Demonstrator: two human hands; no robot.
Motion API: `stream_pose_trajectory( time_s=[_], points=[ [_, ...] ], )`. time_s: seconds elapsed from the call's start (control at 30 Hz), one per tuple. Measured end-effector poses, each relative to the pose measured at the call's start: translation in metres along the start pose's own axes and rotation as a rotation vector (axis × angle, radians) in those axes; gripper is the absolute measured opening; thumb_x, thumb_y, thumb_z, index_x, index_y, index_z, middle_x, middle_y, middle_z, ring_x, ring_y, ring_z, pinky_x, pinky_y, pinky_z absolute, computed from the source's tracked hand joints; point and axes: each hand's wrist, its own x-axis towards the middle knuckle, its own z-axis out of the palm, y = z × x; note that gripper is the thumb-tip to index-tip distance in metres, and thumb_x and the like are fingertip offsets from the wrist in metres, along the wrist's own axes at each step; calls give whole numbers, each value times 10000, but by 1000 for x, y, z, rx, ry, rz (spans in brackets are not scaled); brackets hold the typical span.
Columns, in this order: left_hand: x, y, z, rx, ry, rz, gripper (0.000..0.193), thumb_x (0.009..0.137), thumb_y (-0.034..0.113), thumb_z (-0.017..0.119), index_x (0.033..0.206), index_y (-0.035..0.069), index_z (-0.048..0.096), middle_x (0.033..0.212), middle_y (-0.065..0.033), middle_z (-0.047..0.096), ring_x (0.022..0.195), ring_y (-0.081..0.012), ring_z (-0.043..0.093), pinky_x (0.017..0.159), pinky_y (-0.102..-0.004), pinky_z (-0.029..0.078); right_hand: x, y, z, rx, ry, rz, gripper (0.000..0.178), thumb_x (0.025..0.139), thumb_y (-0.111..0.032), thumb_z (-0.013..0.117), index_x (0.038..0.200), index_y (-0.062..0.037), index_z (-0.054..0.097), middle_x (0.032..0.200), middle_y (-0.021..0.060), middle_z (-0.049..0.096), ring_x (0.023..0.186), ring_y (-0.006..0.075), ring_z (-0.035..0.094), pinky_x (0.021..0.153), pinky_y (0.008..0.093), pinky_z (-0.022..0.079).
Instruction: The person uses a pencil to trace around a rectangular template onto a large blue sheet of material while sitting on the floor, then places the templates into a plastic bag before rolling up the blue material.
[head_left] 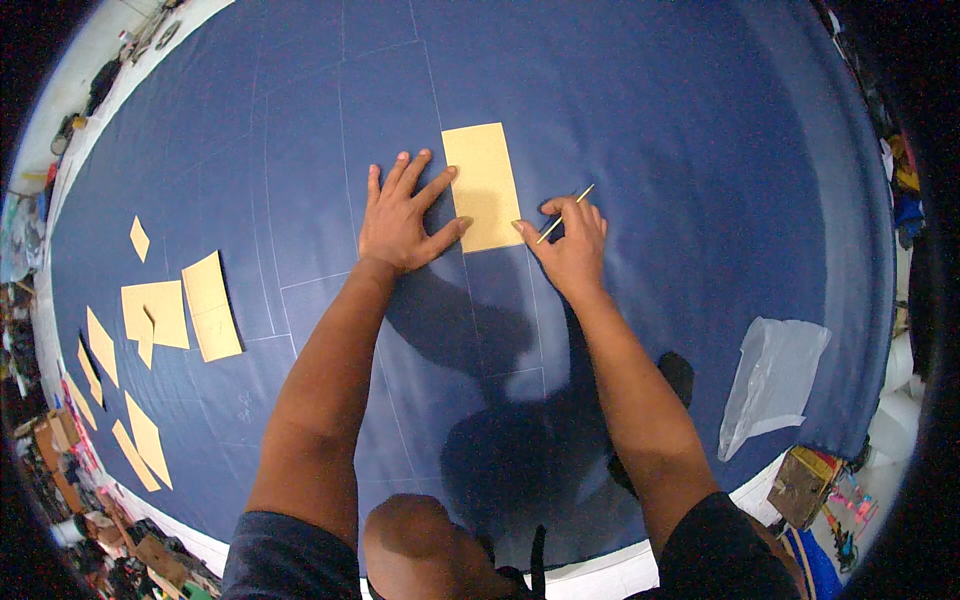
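A rectangular yellow card piece (pixel 483 185) lies flat on a large dark blue sheet (pixel 680 130) with thin pale lines drawn on it. My left hand (pixel 402 222) is spread flat, its thumb and index finger resting on the card's left side, the other fingers on the sheet. In my right hand (pixel 574 245) is a thin pale yellow stick (pixel 583 194), slanted between the fingers; whether it is a pen or a refill I cannot tell. The right thumb touches the card near its lower right corner.
Several yellow card pieces, among them a rectangle (pixel 212 306), a diamond (pixel 140 239) and narrow strips (pixel 136 456), lie on the left. A crumpled translucent plastic bag (pixel 775 385) lies at the right. Clutter surrounds the sheet, including a brown box (pixel 800 485) at the lower right.
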Motion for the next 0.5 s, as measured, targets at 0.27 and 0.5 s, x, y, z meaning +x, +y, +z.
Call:
stream_pose_trajectory(
  time_s=[0.27,0.5],
  points=[
    [0,1,2,-19,29,7,704,814,606,654,1406,242,543,1533,-140,398,1444,-401,299,1165,-641,120,1,1,0,14,15,-2,415,739,-400,817,970,-113,627,936,92,625,950,316,569,850,462,399],
    [0,-2,5,-4,30,17,713,804,585,682,1407,234,534,1521,-147,413,1444,-406,297,1164,-642,126,1,2,1,20,10,-7,424,732,-401,821,972,-113,624,958,89,635,965,311,571,856,455,399]
  ],
)
